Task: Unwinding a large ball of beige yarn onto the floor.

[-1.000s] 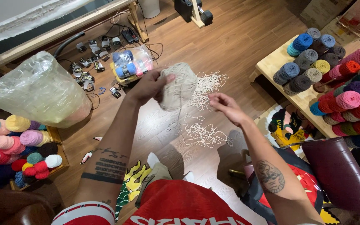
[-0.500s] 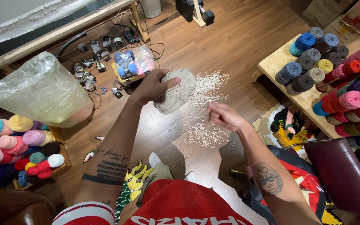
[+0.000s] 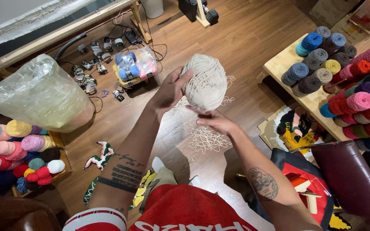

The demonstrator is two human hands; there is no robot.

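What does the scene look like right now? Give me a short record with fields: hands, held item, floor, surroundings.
left hand: grips the beige yarn ball from its left side
right hand: under the ball, fingertips at its lower edge
loose yarn tangle: on the wooden floor below the hands
low table: at right, stacked with coloured yarn balls
clear plastic bag: at left

Clear plastic pack of coloured yarn (image 3: 134, 68) on the floor — bulging clear bag (image 3: 39, 96) at left
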